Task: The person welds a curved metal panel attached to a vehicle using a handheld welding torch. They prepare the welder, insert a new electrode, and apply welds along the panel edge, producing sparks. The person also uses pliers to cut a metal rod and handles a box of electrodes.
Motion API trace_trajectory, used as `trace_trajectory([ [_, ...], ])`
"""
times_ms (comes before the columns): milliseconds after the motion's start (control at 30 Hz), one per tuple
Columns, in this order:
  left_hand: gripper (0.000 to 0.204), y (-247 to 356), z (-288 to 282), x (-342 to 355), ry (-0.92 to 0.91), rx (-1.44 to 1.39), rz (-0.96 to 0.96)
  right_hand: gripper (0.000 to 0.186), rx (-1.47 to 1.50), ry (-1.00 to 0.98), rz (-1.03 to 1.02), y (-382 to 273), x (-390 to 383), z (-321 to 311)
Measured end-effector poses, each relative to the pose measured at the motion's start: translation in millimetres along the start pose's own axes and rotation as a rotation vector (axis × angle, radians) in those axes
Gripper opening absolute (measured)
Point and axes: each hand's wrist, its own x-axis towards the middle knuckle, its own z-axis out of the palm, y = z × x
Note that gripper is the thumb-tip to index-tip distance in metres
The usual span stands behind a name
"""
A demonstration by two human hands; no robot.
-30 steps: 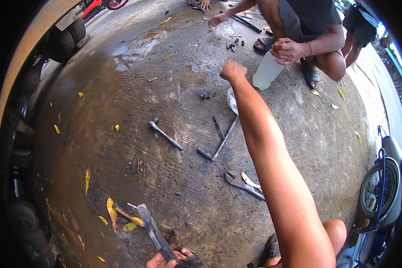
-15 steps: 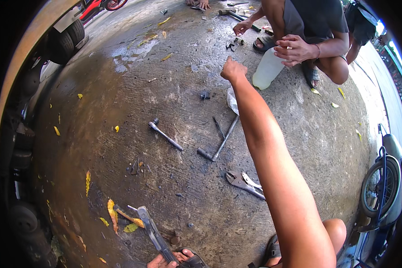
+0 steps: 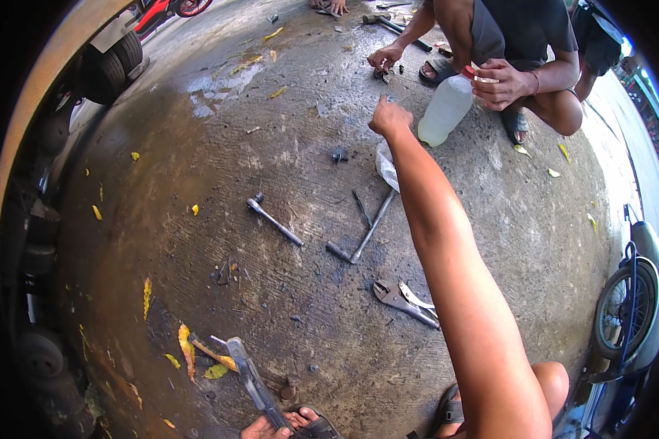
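My right arm reaches far forward over the concrete. Its hand (image 3: 390,117) is curled, with the index finger stretched toward small dark parts (image 3: 380,74) that a co-worker's hand (image 3: 385,57) touches. The palm side is hidden, and nothing shows in it. At the bottom edge, my left hand (image 3: 265,429) is closed round a long grey metal hand tool (image 3: 250,380) with a thin rod at its far end; its exact kind is unclear. Locking pliers (image 3: 403,301) lie beside my right forearm. Farther off are a ratchet wrench (image 3: 277,222) and a long-handled socket wrench (image 3: 366,238).
The squatting co-worker's other hand (image 3: 496,82) holds a cloudy plastic bottle (image 3: 447,110) with a red cap. A clear plastic bag (image 3: 386,165) lies beside my forearm. A hammer (image 3: 388,23) lies at the back. Vehicle wheels (image 3: 104,73) stand left, a motorcycle wheel (image 3: 626,307) right.
The co-worker's hand has come down to the small parts, and the bottle has shifted slightly right, its red cap now showing. My right hand keeps pointing; my left keeps hold of the tool.
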Motion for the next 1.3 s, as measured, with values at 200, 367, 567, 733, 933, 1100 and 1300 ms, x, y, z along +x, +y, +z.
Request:
trace_trajectory([
  [200, 0.03, -7.0, -2.0, 2.6, 0.001, 0.017, 0.0, 0.074, -0.005, 0.02, -0.04, 4.6, 3.3, -5.8],
  [367, 0.029, -10.8, -2.7, 3.2, 0.007, -0.001, 0.013, 0.058, 0.038, 0.017, -0.033, -4.9, 4.4, -17.6],
  [567, 0.028, -7.5, -2.3, 1.2, 0.013, 0.009, -0.008, 0.051, 0.03, 0.038, -0.052, -7.0, 0.4, -18.0],
  [733, 0.029, -7.6, -5.1, 0.0, 0.008, 0.026, 0.013, 0.045, -0.032, 0.072, -0.046, -11.8, -2.9, -11.9],
  [933, 0.03, -2.3, -1.1, -3.7, 0.017, 0.008, 0.008, 0.052, 0.098, 0.102, -0.092, -3.9, -16.8, -3.4],
  [1100, 0.03, 5.4, 8.5, -0.9, -0.025, 0.002, 0.033, 0.061, 0.369, 0.085, -0.362, 26.9, -62.5, 82.6],
  [1300, 0.029, 18.2, 13.5, -2.8, -0.008, 0.011, 0.054, 0.036, 0.971, -0.173, -0.282, 29.8, -223.1, 82.8],
])
